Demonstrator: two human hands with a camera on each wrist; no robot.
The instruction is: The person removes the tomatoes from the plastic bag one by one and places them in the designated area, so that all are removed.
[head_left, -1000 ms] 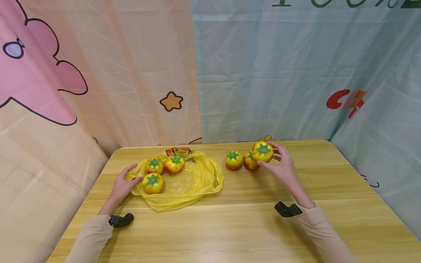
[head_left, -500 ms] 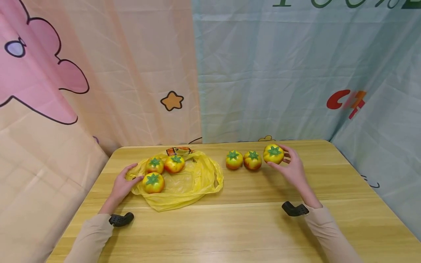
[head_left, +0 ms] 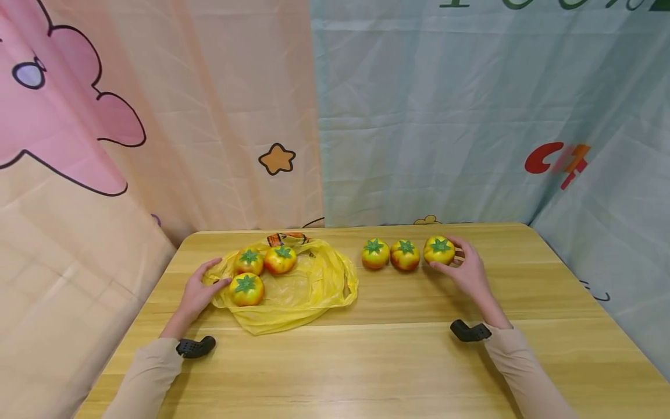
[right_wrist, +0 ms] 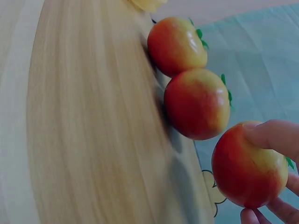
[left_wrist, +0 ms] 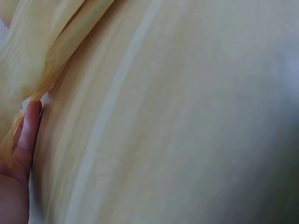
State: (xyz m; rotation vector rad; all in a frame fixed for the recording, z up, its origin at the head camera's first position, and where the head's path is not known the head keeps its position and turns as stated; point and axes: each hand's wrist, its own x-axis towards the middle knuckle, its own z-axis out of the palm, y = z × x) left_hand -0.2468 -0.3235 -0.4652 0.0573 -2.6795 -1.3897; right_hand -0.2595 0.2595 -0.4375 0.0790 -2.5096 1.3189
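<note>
My right hand (head_left: 468, 272) grips a red-and-yellow tomato (head_left: 438, 250) with a green star-shaped leaf top, thumb on its near side and fingers behind. In the right wrist view the held tomato (right_wrist: 250, 165) hangs beside two others. Those two, a middle tomato (head_left: 405, 255) and a left tomato (head_left: 375, 254), stand side by side on the table. My left hand (head_left: 198, 291) holds the left edge of a spread yellow plastic bag (head_left: 314, 294), its film between thumb and fingers. Three more tomatoes, one of them the front tomato (head_left: 247, 290), lie on the bag's left half.
The wooden table (head_left: 335, 366) runs to a hanging printed curtain (head_left: 419, 116) behind its far edge. A black wrist strap mount (head_left: 196, 347) sits on the left forearm, another black mount (head_left: 471, 331) on the right.
My right hand has moved right and lower with its tomato, away from the middle tomato, so the three now form a row. The left hand and bag have stayed in place.
</note>
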